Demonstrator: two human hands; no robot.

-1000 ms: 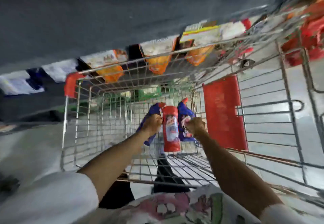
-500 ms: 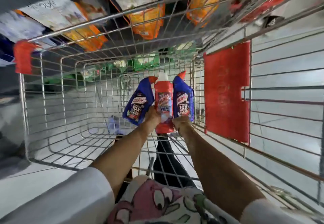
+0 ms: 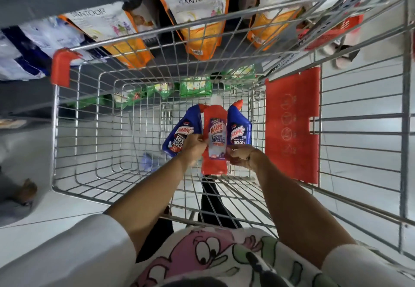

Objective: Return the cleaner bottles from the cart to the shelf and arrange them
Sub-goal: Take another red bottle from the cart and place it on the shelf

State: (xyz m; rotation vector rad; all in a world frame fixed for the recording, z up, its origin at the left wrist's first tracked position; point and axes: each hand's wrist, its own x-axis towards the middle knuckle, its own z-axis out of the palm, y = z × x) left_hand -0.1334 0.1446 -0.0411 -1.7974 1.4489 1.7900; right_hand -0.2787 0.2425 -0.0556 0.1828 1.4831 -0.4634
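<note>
Three Harpic cleaner bottles are held together inside the wire cart. My left hand grips the left blue bottle near its base. My right hand grips the right blue bottle. A red bathroom cleaner bottle is pinched upright between both hands, its white cap pointing away from me. All three labels face me.
The shelf beyond the cart holds orange and white Santoor pouches, blue and white packs at left and green packs lower down. A red plastic flap lines the cart's right side. Something small and bluish lies on the cart floor.
The view has tilted down and closer to the cart. Both hands have risen a little with the three bottles, and the labels now face me clearly.
</note>
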